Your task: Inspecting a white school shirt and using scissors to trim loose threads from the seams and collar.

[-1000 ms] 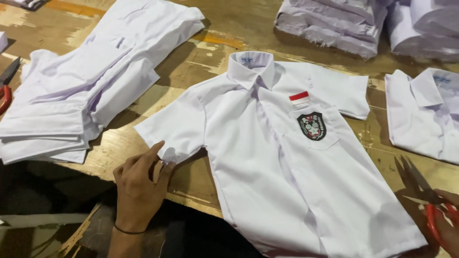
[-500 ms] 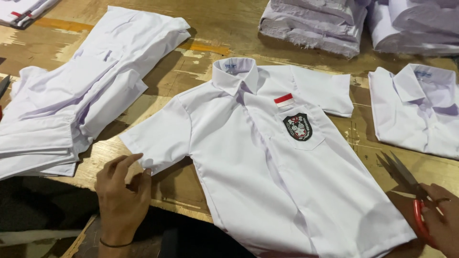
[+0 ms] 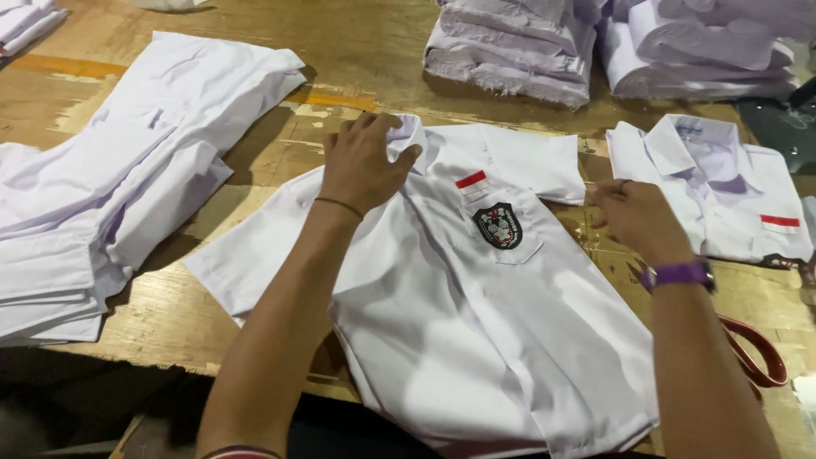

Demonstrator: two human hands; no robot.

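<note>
White shirt (image 3: 476, 340) lies flat, front up, on wooden table (image 3: 357, 68) betw. both arms; buttoned, sleeves out, not folded yet. L hand (image 3: 364, 163) pinches collar (image 3: 410, 134), thumb under, fingers curled on top. R hand (image 3: 637, 219) at R sleeve edge, fingers curled; can't tell if gripping. Red-handled scissors (image 3: 756, 353) under R forearm. Folded stacks behind.

chest badge (image 3: 498, 226): dark shield, shirt pocket | flag patch (image 3: 472, 180): red-white, above it | second flag patch (image 3: 780, 223): right shirt

Worn wooden table (image 3: 357, 59) — yellow-streaked
</note>
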